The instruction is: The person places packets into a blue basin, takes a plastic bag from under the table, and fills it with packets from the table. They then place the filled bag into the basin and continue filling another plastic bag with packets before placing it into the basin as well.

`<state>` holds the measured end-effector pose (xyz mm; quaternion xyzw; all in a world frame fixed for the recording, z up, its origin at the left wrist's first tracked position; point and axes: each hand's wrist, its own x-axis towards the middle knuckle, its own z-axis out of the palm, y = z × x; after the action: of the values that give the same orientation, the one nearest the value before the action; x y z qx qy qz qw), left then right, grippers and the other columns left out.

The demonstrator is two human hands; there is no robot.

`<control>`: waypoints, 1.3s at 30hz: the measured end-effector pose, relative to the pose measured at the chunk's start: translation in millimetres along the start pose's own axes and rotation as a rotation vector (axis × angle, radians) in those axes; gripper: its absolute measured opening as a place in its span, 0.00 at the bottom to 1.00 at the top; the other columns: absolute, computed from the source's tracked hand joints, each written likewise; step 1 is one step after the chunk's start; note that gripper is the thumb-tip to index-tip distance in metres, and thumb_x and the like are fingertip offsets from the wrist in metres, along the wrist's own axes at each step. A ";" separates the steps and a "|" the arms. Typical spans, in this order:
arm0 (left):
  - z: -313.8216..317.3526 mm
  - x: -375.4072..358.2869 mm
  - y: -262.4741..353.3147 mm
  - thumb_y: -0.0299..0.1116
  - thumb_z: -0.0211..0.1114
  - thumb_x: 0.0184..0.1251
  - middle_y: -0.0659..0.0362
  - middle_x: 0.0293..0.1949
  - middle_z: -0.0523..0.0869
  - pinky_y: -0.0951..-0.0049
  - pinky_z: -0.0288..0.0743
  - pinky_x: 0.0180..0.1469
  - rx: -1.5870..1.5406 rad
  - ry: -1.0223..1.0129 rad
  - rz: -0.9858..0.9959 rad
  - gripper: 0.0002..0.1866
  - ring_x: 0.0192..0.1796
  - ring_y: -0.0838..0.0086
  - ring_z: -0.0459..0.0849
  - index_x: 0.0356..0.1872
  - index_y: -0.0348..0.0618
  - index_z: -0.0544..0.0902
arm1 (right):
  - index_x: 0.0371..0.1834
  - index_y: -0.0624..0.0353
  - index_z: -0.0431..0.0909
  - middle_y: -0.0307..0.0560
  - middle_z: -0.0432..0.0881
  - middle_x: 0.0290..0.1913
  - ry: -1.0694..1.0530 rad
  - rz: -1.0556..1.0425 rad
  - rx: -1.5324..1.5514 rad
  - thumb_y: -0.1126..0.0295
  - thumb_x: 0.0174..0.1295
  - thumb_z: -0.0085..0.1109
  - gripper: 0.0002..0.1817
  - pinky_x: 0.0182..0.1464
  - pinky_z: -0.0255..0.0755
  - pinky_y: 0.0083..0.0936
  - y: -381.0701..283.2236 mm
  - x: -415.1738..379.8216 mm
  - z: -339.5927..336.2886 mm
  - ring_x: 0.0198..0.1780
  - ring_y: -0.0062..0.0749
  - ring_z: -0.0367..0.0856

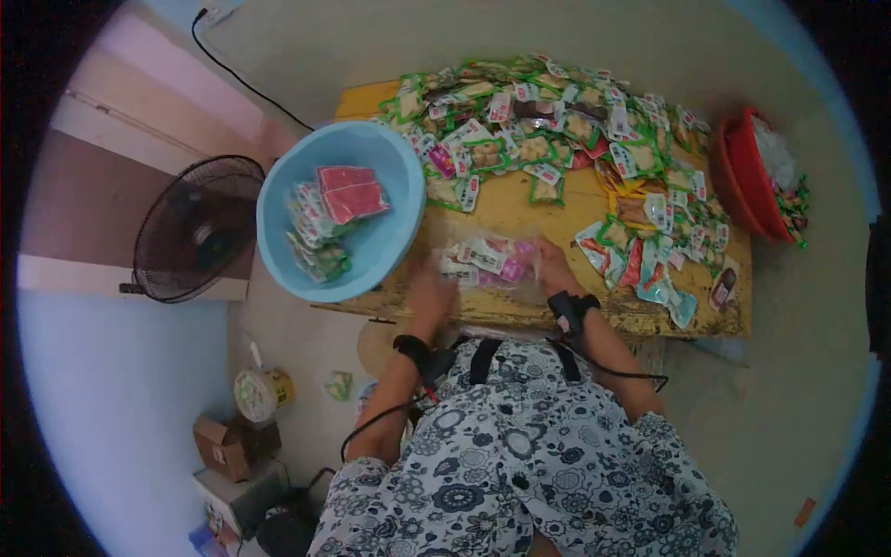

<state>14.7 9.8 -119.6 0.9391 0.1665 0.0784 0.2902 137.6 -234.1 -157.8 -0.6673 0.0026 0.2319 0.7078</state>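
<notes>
A clear plastic bag [492, 284] with several small snack packets [501, 256] inside, white and pink-purple, is between my hands at the table's front edge. My right hand [557, 270] has its fingers closed on the bag's right side. At the left end of the bag is my left hand [433, 295], smeared by motion, so its fingers do not show clearly. Beyond the bag, a big heap of green-edged snack packets [534, 148] covers the back of the yellow wooden table [548, 221]. Light-blue and white packets [664, 283] lie right of my right hand.
A light blue basin [278, 218] holding red and green-white packs overlaps the table's left edge. Red baskets [742, 181] stand at the right end. A black fan [200, 227] is at the left, with a bucket [255, 395] and cardboard box [223, 447] on the floor.
</notes>
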 end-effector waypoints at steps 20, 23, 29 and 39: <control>-34.5 18.3 -7.8 0.24 0.72 0.50 0.42 0.69 0.69 0.57 0.65 0.70 -0.260 -0.312 0.181 0.50 0.71 0.48 0.67 0.76 0.44 0.55 | 0.56 0.61 0.74 0.41 0.79 0.52 0.094 -0.188 -0.047 0.79 0.67 0.53 0.15 0.55 0.73 0.22 2.3 23.1 34.1 0.53 0.27 0.77; -35.8 24.5 -5.2 0.25 0.69 0.53 0.43 0.69 0.67 0.57 0.63 0.70 -0.177 -0.210 0.277 0.44 0.71 0.48 0.65 0.73 0.40 0.60 | 0.57 0.60 0.74 0.40 0.79 0.52 0.081 -0.159 -0.113 0.79 0.69 0.50 0.15 0.57 0.72 0.21 -16.2 13.4 41.6 0.53 0.24 0.76; -56.5 46.4 39.4 0.30 0.67 0.57 0.46 0.69 0.68 0.56 0.62 0.71 0.019 -0.370 0.480 0.32 0.71 0.52 0.65 0.64 0.35 0.71 | 0.51 0.61 0.77 0.37 0.81 0.48 -0.027 -0.240 -0.019 0.76 0.71 0.50 0.10 0.56 0.72 0.24 -10.8 16.0 44.0 0.49 0.24 0.77; -30.2 60.8 27.4 0.41 0.66 0.63 0.54 0.76 0.58 0.45 0.51 0.75 0.166 -0.485 0.669 0.34 0.78 0.57 0.53 0.70 0.42 0.67 | 0.43 0.61 0.78 0.40 0.82 0.37 0.219 -0.222 -0.422 0.77 0.64 0.56 0.06 0.45 0.75 0.25 -53.3 6.0 33.8 0.40 0.24 0.80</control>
<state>71.3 26.1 -76.1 0.9529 -0.2150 -0.0686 0.2028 150.3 -200.3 -105.8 -0.8175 -0.0425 0.0744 0.5695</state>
